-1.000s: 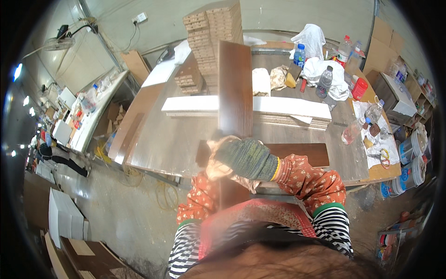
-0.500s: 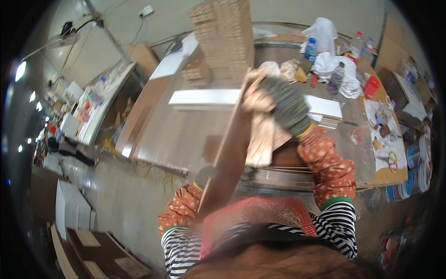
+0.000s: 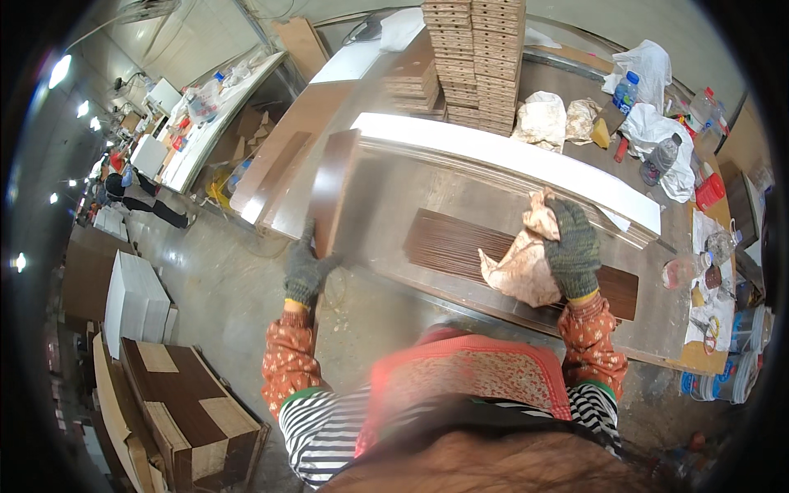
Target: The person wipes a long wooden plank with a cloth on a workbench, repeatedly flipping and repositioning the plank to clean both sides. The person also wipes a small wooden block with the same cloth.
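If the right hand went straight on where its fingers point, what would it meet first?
Probably the white-topped board stack beyond the crumpled cloth that the right hand holds, though the hand's height is unclear.

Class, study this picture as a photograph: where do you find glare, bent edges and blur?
Head view: ceiling lights glare at upper left; head view: the brown board at the left hand carries a pale sheen; head view: the white board's long edges bow, fisheye-style; head view: hair along the bottom looks blurred.
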`<state>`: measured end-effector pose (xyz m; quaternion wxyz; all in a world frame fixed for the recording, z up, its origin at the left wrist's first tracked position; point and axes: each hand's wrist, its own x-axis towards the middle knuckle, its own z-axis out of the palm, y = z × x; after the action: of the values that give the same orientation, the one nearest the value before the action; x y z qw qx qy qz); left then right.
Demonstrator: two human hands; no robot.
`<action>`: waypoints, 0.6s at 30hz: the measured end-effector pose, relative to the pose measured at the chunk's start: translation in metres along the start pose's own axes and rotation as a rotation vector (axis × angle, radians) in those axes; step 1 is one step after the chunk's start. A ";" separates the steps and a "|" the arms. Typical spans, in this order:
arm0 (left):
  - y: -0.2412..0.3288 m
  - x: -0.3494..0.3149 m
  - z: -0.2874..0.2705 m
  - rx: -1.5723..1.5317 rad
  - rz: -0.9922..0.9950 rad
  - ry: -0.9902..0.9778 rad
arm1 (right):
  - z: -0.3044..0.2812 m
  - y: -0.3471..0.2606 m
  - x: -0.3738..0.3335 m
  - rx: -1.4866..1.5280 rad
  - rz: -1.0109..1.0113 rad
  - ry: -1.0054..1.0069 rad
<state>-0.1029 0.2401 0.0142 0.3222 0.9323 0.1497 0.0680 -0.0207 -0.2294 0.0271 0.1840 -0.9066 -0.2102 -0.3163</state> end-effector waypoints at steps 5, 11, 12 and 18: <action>-0.042 0.062 -0.001 0.416 -0.224 0.065 | 0.019 -0.015 -0.019 -0.100 0.098 -0.245; -0.033 0.130 0.009 0.581 -0.226 -0.005 | 0.032 -0.021 -0.025 -0.147 0.130 -0.226; -0.029 0.139 0.010 0.599 -0.219 -0.011 | 0.032 -0.021 -0.025 -0.145 0.129 -0.216; -0.022 0.180 0.016 0.591 -0.221 -0.088 | 0.035 -0.021 -0.025 -0.169 0.158 -0.193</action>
<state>0.0654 0.3051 -0.0062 0.0489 0.9656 0.2495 -0.0543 -0.0317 -0.2022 -0.0102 0.1103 -0.9588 -0.1275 -0.2288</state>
